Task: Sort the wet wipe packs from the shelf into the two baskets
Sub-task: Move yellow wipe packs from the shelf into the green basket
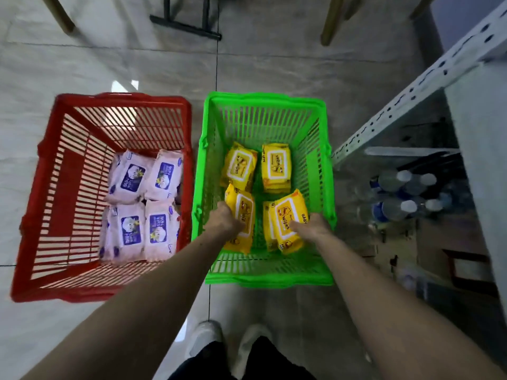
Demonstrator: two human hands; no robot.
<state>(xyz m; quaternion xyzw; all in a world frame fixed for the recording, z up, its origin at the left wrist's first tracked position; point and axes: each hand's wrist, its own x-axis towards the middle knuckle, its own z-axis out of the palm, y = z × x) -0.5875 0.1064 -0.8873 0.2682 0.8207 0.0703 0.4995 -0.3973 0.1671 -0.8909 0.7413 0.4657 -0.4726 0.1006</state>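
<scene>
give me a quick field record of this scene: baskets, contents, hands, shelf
red basket: on the floor at left, holds pink wipe packs
green basket: right of the red one, holds yellow wipe packs
left hand: inside green basket, on the near-left yellow pack
right hand: grasping the near-right yellow pack
shelf: at right, water bottles on a lower level

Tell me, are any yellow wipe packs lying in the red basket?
No, the red basket holds only pink packs; every yellow pack lies in the green basket.
</scene>
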